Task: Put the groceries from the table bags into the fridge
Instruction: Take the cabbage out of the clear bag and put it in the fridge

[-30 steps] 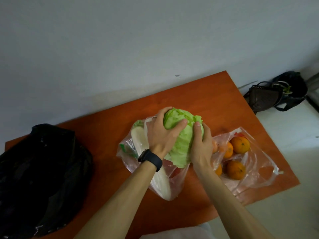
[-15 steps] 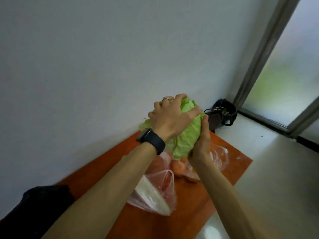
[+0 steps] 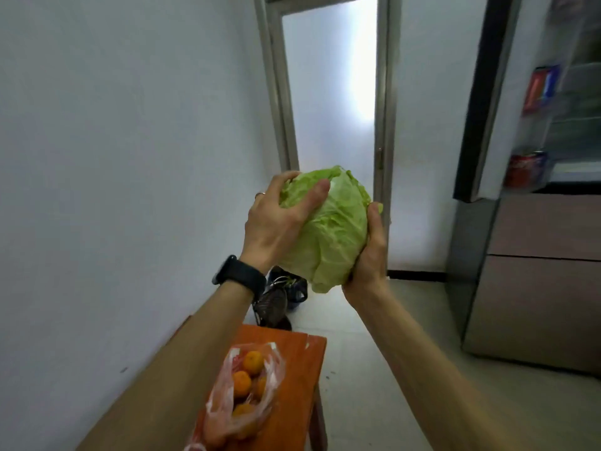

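Your left hand [image 3: 276,222] and right hand [image 3: 369,255] clasped the cabbage [image 3: 335,236] in mid-air, between table [image 3: 302,369] and open fridge [image 3: 533,288]. You had not yet shelved it; the oranges [image 3: 247,382] lay bagged on the table, so most seemed left.

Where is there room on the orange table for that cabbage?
Bare table shows between the bag of oranges and the table's right edge, and in a strip past the bag at the far end. The left arm hides the wall side. The floor beyond the far end is crowded with dark things.
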A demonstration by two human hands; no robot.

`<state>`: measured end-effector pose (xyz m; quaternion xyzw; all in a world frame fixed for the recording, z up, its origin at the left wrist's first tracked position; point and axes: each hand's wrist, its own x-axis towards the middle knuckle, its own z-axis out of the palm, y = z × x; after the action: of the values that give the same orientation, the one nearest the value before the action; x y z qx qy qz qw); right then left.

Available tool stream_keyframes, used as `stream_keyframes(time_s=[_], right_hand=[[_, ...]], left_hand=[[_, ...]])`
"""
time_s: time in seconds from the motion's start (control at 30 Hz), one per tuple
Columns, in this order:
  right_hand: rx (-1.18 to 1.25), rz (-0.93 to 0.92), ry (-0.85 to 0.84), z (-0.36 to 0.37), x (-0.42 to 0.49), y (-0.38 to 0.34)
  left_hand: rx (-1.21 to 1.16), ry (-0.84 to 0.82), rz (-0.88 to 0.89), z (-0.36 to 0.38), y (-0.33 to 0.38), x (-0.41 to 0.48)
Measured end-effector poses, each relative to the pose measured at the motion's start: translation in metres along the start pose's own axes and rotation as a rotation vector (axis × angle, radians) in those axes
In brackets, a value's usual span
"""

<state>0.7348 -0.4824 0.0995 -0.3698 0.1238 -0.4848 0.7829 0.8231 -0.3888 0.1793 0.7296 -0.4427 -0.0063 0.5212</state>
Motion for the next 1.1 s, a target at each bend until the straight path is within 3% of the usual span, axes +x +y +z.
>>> stream_keyframes(time_s=[0.3,0.53,0.8,1.1], right_hand=[[-0.423,-0.363,0.169,-0.189,-0.005,-0.199],[-0.659,-0.507,0.341,-0.298,0.004,-0.338],[-0.827,-0.582,0.453,-0.372,0.058,-0.426],[-0.919,-0.601,0.451,-0.445,0.214,-0.493]], left_hand=[[-0.489,-0.208,0.117,0.222,0.123,-0.016],[-0.718,-0.251,0.120,0.380,0.211,-0.028],[-0.894,-0.271,0.093,0.509,0.263,0.012],[-0.942,-0.206,0.113,0.646,0.293,0.135]])
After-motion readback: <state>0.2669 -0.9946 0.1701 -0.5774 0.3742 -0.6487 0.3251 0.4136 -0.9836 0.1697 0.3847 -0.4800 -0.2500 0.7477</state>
